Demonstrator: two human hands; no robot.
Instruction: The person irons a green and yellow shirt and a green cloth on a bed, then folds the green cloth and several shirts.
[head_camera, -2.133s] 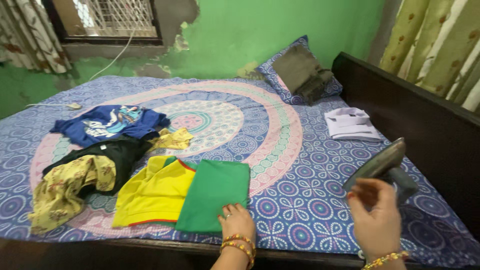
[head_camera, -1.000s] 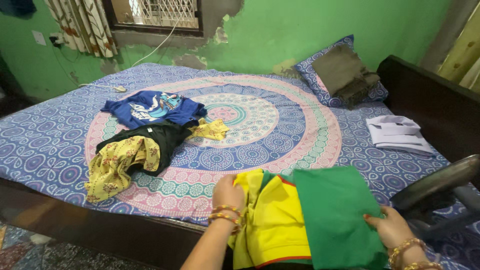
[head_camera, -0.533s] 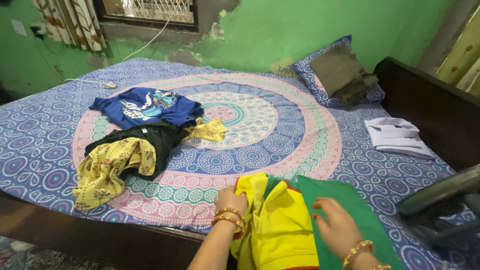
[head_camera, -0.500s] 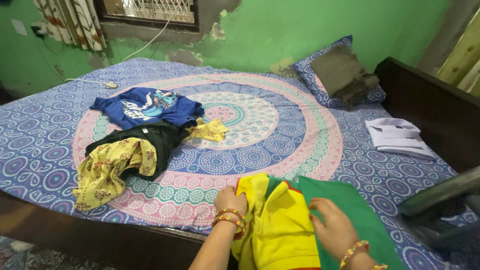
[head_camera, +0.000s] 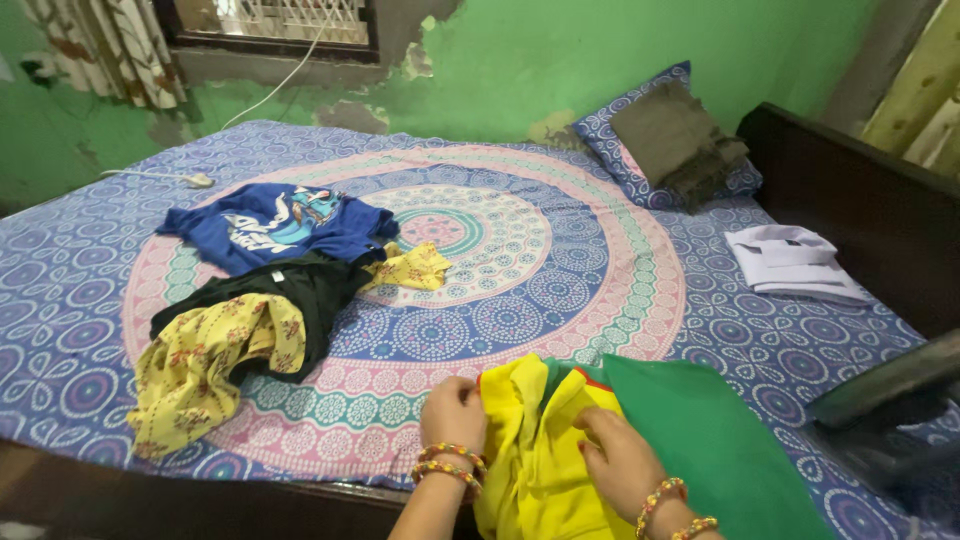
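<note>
On the patterned bedsheet (head_camera: 560, 250), both hands' grip pinches the soft, crumpled yellow garment (head_camera: 540, 460).

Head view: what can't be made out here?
- Yellow garment: lower part cut off by the bottom edge; its type is unclear.
- Green cloth: runs past the bottom edge.
- Dark object at right: blurred, cut off by the right edge.
- Left hand fingers: tucked into the fabric.

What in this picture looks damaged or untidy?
The green wall has peeling, patchy paint under the window. On the bed, a blue shirt, a black garment and a yellow floral cloth lie crumpled in a heap, unlike the folded white clothes.
</note>
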